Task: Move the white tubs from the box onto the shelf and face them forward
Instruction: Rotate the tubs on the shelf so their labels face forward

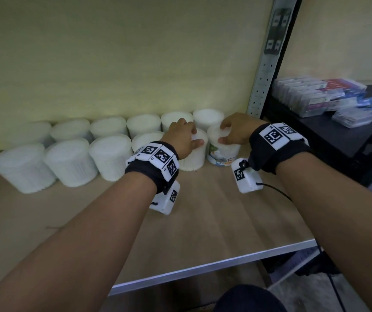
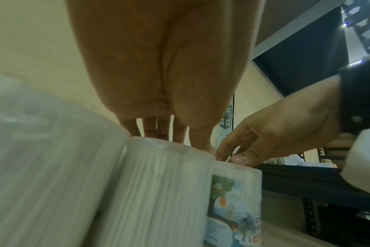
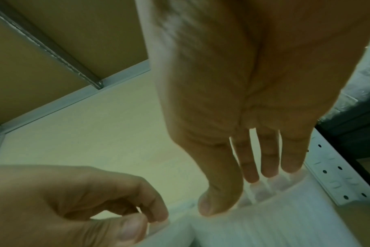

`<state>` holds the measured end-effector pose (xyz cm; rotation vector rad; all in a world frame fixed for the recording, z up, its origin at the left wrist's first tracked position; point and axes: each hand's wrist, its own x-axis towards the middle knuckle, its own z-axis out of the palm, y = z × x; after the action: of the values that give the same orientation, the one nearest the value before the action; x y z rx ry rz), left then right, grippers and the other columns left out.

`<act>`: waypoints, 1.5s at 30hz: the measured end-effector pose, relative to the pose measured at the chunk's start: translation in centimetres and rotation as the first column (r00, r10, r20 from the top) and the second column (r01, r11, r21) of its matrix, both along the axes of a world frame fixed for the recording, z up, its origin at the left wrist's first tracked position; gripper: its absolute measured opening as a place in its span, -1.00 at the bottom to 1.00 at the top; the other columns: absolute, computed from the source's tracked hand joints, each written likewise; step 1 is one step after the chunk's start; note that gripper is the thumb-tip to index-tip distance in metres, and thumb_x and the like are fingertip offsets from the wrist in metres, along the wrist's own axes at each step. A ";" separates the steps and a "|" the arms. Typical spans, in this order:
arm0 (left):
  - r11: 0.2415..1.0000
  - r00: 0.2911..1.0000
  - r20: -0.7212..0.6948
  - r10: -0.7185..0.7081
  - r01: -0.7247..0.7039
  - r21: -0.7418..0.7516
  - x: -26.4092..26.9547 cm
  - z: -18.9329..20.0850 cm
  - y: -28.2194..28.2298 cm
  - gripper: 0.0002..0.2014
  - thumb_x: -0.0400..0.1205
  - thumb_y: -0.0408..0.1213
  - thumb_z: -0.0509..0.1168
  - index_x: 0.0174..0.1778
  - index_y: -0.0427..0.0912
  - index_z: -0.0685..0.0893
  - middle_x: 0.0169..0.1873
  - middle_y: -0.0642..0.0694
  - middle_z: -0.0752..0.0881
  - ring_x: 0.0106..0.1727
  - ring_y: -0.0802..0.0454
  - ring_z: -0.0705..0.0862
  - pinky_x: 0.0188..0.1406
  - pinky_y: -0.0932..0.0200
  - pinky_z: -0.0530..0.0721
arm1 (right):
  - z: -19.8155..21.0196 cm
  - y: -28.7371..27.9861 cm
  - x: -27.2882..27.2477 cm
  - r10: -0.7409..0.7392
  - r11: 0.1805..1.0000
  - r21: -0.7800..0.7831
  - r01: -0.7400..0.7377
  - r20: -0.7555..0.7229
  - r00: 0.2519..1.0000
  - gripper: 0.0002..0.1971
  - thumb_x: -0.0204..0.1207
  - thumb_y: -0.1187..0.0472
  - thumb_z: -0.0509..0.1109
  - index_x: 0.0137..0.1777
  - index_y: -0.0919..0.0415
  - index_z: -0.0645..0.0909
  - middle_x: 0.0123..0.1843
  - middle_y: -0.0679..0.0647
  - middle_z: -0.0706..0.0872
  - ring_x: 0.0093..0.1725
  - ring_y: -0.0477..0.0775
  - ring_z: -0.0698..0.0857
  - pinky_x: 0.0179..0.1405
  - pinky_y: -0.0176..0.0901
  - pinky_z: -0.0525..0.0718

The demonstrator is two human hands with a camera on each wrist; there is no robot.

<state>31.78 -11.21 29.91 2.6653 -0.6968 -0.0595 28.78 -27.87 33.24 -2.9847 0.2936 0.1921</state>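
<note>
Two rows of white tubs (image 1: 110,154) stand at the back of the wooden shelf (image 1: 203,221). My left hand (image 1: 195,136) grips the top of a plain white tub (image 1: 191,161) in the front row; in the left wrist view its fingers (image 2: 154,132) reach over that tub's (image 2: 158,183) lid. My right hand (image 1: 223,132) holds the lid of the tub beside it, the labelled tub (image 1: 222,156), whose picture label (image 2: 232,208) faces front. The right wrist view has my right hand (image 3: 239,192) spanning that lid (image 3: 285,217). The box is out of view.
A perforated metal upright (image 1: 261,86) stands just right of the tubs. Beyond it a dark shelf (image 1: 338,140) carries stacked packaged boxes (image 1: 320,95). The shelf's metal front edge (image 1: 203,266) runs close to me. Bare wood lies in front of the tubs.
</note>
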 end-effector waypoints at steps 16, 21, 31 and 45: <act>0.999 1.000 -0.011 -0.025 0.025 0.038 0.3 0.2 0.0 -0.56 0.65 -0.03 0.26 0.39 -0.17 0.50 0.34 -0.24 0.45 0.38 -0.19 0.43 0.33 0.04 0.40 | 0.0 -0.7 -0.4 0.069 0.997 0.028 -0.069 0.016 0.998 -0.43 0.54 -0.02 0.43 0.52 0.13 0.49 0.53 0.11 0.47 0.48 0.17 0.49 0.44 -0.07 0.43; 0.996 0.996 -0.050 -0.079 0.081 0.046 0.3 0.8 0.3 -0.57 0.65 -0.12 0.28 0.43 -0.15 0.49 0.41 -0.21 0.46 0.42 -0.14 0.46 0.36 0.09 0.41 | -0.2 -0.9 -0.3 0.056 0.998 0.025 -0.057 0.030 0.998 -0.43 0.52 -0.03 0.44 0.51 0.12 0.50 0.52 0.10 0.48 0.47 0.15 0.50 0.43 -0.07 0.45; 0.957 0.971 -0.078 -0.225 0.236 0.168 0.7 3.1 0.6 -0.53 0.57 -0.46 0.29 0.42 -0.12 0.53 0.43 -0.11 0.51 0.46 -0.05 0.47 0.32 0.23 0.42 | -0.2 -0.7 -0.2 0.028 0.999 0.034 -0.029 0.041 0.999 -0.43 0.52 -0.02 0.45 0.50 0.14 0.50 0.53 0.10 0.46 0.48 0.15 0.49 0.41 -0.10 0.45; 0.986 0.982 0.175 0.068 -0.093 0.140 0.0 -0.1 -0.2 -0.46 0.61 0.11 0.23 0.33 -0.25 0.54 0.31 -0.26 0.52 0.35 -0.21 0.49 0.22 -0.09 0.57 | -0.2 -0.5 -0.2 0.034 0.999 0.036 -0.036 0.048 0.998 -0.43 0.53 -0.01 0.45 0.50 0.19 0.51 0.52 0.11 0.49 0.47 0.15 0.51 0.42 -0.11 0.46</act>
<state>31.73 -11.42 29.81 2.8633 -0.6576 0.1451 28.54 -28.32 33.04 -2.9543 0.2295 0.1290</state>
